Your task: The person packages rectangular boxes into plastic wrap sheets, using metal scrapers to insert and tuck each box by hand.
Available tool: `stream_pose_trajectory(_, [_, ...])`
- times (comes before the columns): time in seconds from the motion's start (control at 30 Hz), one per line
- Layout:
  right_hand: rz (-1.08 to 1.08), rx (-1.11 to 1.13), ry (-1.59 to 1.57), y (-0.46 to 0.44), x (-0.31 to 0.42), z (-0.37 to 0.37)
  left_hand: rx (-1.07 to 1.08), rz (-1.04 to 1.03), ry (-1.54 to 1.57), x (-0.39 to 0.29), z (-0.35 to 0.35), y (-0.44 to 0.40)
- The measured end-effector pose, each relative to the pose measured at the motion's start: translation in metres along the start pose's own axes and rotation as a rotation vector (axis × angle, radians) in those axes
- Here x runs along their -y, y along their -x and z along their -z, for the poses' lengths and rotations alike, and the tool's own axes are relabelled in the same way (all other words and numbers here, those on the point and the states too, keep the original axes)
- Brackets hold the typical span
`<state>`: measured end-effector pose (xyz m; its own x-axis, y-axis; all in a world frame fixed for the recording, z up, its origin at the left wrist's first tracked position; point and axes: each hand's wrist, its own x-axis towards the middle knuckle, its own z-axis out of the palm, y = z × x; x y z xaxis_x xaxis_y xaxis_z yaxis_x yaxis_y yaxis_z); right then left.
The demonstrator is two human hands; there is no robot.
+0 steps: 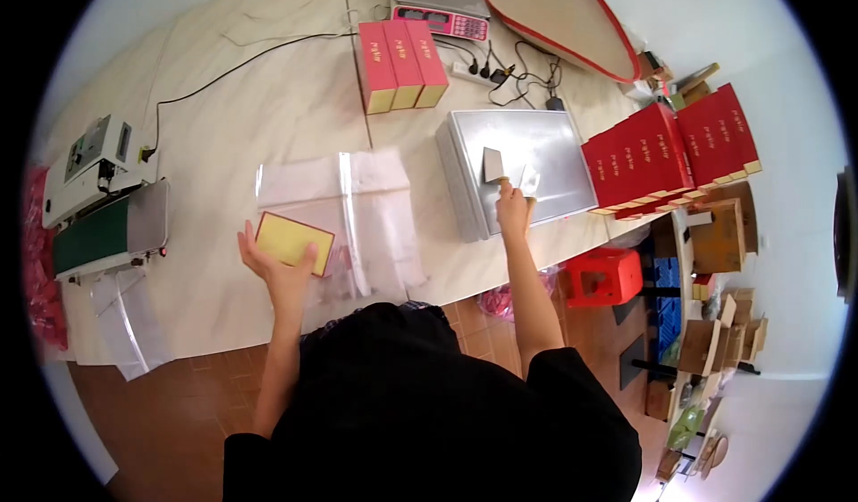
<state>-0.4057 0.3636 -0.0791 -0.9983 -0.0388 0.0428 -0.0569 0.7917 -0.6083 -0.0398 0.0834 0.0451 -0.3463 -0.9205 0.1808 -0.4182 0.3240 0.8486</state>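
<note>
My left hand grips a small box with a yellow face and red edges, thumb at one end and fingers at the other. Beneath it clear plastic bags lie flat on the table. My right hand is closed around a scraper with a flat metal blade, above a shiny metal case. A light wooden piece shows beside the right hand; whether it belongs to the same scraper I cannot tell.
Three red boxes stand near a scale. Stacked red boxes fill the table's right end, by a power strip and cables. A sealing machine sits left. A red stool and shelves stand right.
</note>
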Motion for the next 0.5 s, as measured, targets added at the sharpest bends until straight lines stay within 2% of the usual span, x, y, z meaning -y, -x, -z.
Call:
stream_pose_trajectory(0.07, [0.198, -0.079, 0.304, 0.0, 0.01, 0.01, 0.003, -0.104, -0.039, 0.016, -0.002, 0.007])
stream_pose_trajectory(0.13, [0.245, 0.071, 0.324, 0.015, 0.04, 0.035, 0.02, -0.111, -0.046, 0.019, -0.003, 0.012])
stream_pose_trajectory(0.2, [0.123, 0.036, 0.36, 0.028, 0.069, 0.041, 0.007, -0.083, -0.079, 0.006, 0.007, 0.024])
stream_pose_trajectory(0.23, [0.155, 0.067, 0.35, 0.035, 0.072, 0.037, 0.061, -0.056, -0.025, -0.006, 0.013, 0.029])
stream_pose_trajectory(0.3, [0.454, -0.185, 0.577, 0.042, 0.079, 0.032, 0.093, -0.019, 0.031, -0.009, 0.023, 0.035])
stream_pose_trajectory(0.33, [0.477, -0.178, 0.573, 0.048, 0.093, 0.026, 0.125, 0.002, 0.027, -0.007, 0.026, 0.042])
stream_pose_trajectory(0.4, [0.688, -0.01, -0.006, 0.079, 0.121, 0.006, 0.155, 0.027, 0.031, 0.005, 0.027, 0.053])
stream_pose_trajectory(0.5, [0.83, 0.323, -0.221, 0.164, 0.224, 0.006, 0.118, 0.076, 0.107, 0.047, 0.021, 0.065])
